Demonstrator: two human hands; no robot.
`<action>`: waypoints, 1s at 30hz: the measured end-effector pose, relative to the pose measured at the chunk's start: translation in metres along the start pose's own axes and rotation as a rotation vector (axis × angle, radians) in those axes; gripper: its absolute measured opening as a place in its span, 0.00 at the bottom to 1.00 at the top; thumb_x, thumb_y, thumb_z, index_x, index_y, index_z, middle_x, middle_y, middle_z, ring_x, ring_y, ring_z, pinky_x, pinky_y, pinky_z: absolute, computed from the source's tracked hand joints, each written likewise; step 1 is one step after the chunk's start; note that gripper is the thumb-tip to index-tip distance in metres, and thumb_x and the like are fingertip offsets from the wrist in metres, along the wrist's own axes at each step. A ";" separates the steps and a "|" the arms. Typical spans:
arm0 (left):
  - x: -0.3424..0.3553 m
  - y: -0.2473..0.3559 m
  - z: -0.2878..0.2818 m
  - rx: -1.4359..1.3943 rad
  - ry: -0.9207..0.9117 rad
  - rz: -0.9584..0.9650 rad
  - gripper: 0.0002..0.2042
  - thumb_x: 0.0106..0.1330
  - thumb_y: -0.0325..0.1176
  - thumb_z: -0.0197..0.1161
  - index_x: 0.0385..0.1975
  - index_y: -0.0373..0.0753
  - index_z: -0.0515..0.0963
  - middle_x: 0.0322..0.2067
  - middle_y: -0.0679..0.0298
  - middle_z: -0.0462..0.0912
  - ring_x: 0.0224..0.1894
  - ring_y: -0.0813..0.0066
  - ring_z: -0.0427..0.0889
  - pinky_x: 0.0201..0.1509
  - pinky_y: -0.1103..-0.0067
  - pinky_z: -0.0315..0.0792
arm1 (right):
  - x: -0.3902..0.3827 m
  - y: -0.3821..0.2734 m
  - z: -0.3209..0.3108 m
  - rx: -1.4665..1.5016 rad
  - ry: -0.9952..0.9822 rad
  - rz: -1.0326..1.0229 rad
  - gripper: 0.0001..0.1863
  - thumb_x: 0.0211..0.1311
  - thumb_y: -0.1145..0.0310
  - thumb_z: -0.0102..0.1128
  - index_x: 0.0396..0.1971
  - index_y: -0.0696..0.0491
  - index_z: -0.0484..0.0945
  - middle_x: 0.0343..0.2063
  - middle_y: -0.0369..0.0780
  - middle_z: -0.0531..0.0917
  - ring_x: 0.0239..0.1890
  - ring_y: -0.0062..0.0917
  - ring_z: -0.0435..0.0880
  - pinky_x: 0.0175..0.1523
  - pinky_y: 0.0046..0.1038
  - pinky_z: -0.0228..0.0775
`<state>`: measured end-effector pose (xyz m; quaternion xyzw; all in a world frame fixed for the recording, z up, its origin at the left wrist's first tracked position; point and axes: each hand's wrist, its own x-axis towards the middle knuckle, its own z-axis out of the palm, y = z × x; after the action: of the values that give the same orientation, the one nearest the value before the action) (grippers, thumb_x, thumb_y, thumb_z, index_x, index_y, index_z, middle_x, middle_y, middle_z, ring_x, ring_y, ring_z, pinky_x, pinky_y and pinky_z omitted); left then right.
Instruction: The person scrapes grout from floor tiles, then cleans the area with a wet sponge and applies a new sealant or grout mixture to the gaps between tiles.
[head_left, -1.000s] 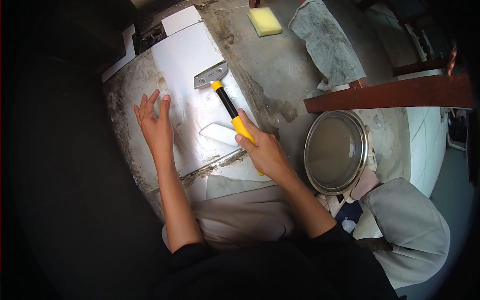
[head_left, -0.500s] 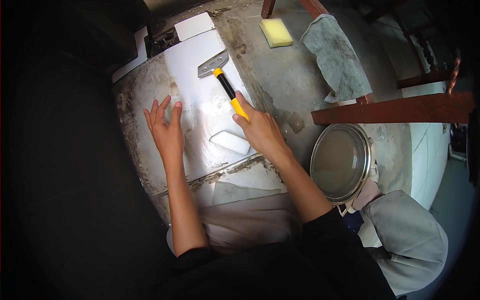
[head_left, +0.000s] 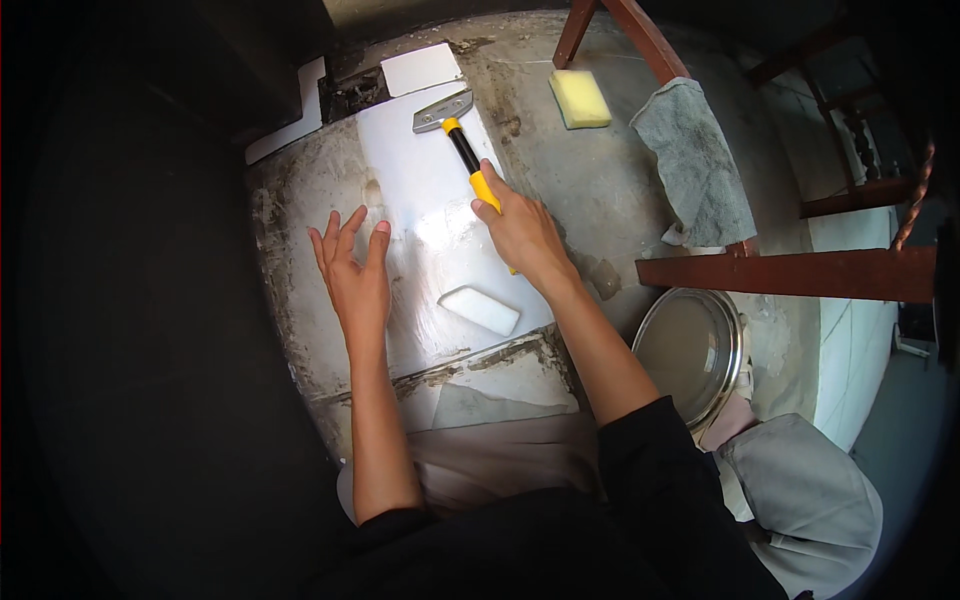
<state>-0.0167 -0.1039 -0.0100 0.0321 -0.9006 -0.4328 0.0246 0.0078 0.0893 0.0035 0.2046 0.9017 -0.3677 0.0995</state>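
Note:
My right hand (head_left: pixel 525 235) is closed around the yellow and black handle of a scraper (head_left: pixel 462 148). Its wide metal head lies over the far part of a wet white tile (head_left: pixel 405 160). To the left, my left hand (head_left: pixel 358 285) hovers over the tile's dirty grey side, fingers apart and holding nothing. Between my hands a white block (head_left: pixel 480 310), like an eraser sponge, rests on the shiny part of the tile. I cannot tell whether the scraper's blade touches the surface.
A yellow sponge (head_left: pixel 580 99) lies on the grey floor at the far right. A grey cloth (head_left: pixel 695 160) hangs over a reddish-brown wooden frame (head_left: pixel 790 273). Below that stands a round metal basin (head_left: pixel 690 355) of murky water. At the back, a gap (head_left: pixel 355 92) breaks the tiling.
The whole view has shifted, so everything sits lower and slightly to the right. The scraper has tilted a little in my right hand; my left hand stays spread.

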 end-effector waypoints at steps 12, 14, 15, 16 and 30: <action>0.001 -0.005 0.001 -0.016 -0.004 -0.008 0.20 0.63 0.47 0.62 0.52 0.46 0.78 0.65 0.53 0.62 0.73 0.56 0.43 0.71 0.63 0.45 | -0.027 0.020 -0.012 -0.060 0.059 0.026 0.30 0.66 0.58 0.49 0.68 0.45 0.57 0.36 0.55 0.82 0.42 0.50 0.80 0.50 0.45 0.69; 0.001 -0.005 0.001 -0.016 -0.002 -0.009 0.20 0.63 0.47 0.62 0.52 0.46 0.78 0.65 0.53 0.62 0.73 0.55 0.43 0.71 0.62 0.46 | -0.020 0.018 -0.013 -0.060 0.062 0.014 0.30 0.67 0.59 0.49 0.67 0.45 0.57 0.37 0.55 0.82 0.42 0.50 0.80 0.50 0.45 0.69; 0.001 -0.005 0.001 -0.015 -0.004 -0.009 0.20 0.63 0.47 0.62 0.52 0.45 0.78 0.66 0.53 0.62 0.73 0.55 0.43 0.71 0.62 0.46 | -0.016 0.016 -0.013 -0.063 0.059 0.023 0.30 0.67 0.59 0.49 0.67 0.45 0.57 0.37 0.54 0.82 0.43 0.50 0.80 0.51 0.44 0.69; 0.001 -0.004 0.001 -0.017 -0.003 -0.009 0.20 0.63 0.47 0.62 0.52 0.45 0.78 0.66 0.53 0.62 0.73 0.55 0.43 0.71 0.62 0.46 | -0.013 0.013 -0.013 -0.066 0.057 0.032 0.30 0.67 0.59 0.49 0.67 0.46 0.57 0.38 0.54 0.82 0.43 0.50 0.80 0.51 0.44 0.69; 0.000 -0.002 -0.001 -0.016 -0.001 -0.020 0.20 0.63 0.45 0.62 0.52 0.43 0.78 0.65 0.51 0.63 0.73 0.52 0.44 0.72 0.63 0.44 | 0.027 -0.009 -0.023 -0.063 0.061 0.088 0.30 0.66 0.59 0.50 0.68 0.47 0.57 0.46 0.51 0.80 0.50 0.46 0.78 0.56 0.40 0.68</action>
<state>-0.0169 -0.1059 -0.0108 0.0407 -0.8967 -0.4403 0.0199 -0.0209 0.1073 0.0166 0.2518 0.9056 -0.3280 0.0945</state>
